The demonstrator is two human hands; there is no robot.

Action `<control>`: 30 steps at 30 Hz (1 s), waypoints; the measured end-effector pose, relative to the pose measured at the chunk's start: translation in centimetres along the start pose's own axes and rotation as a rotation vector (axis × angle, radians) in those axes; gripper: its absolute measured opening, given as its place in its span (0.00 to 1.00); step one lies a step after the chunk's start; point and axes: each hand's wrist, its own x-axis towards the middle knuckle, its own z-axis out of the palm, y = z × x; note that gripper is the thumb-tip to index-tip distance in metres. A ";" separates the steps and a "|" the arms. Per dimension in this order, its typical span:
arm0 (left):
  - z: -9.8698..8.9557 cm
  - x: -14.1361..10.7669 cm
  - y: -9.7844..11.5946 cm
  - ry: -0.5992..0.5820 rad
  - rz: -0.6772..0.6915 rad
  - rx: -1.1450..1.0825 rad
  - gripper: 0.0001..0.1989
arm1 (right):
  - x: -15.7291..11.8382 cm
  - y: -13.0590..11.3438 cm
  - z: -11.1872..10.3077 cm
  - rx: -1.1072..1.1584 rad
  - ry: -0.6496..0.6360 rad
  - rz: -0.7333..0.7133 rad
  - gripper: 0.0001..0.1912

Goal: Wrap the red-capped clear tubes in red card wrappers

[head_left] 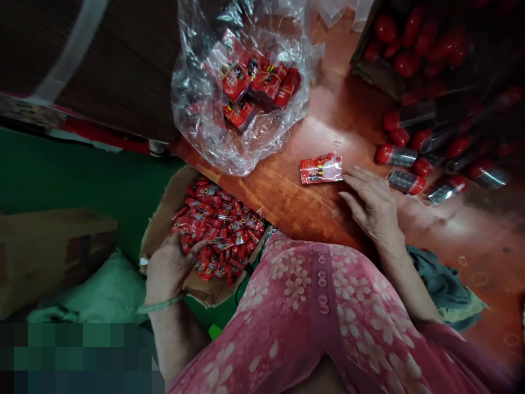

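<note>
My left hand (170,262) reaches over the near left side of a cardboard box (158,219), with its thumb apart from the fingers. Small red shiny wrapped pieces (221,224) fill the box, and the fingertips are at their edge. On the reddish-brown table my right hand (375,205) rests with fingers stretched out and nothing in them. Its fingertips are close beside a flat stack of red printed cards or wrappers (320,168); whether they touch is hard to tell.
A clear plastic bag (246,156) holding bundles of red printed wrappers (268,79) lies at the table's far left. Clear tubes with red caps (406,180) are heaped on the right. Dark cloth (438,279) lies near my right forearm. Another carton (53,246) stands left.
</note>
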 end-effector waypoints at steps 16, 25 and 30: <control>15.1 13.1 18.6 -0.114 0.760 -0.134 0.18 | 1.8 0.2 2.3 -0.210 -0.065 -0.196 0.13; 15.1 12.7 18.9 0.145 0.823 -0.020 0.13 | 2.7 -0.8 -0.7 -0.183 -0.138 -0.239 0.13; 15.2 13.4 19.1 0.071 0.797 -0.074 0.12 | 3.5 1.4 -3.4 -0.269 -0.091 -0.019 0.14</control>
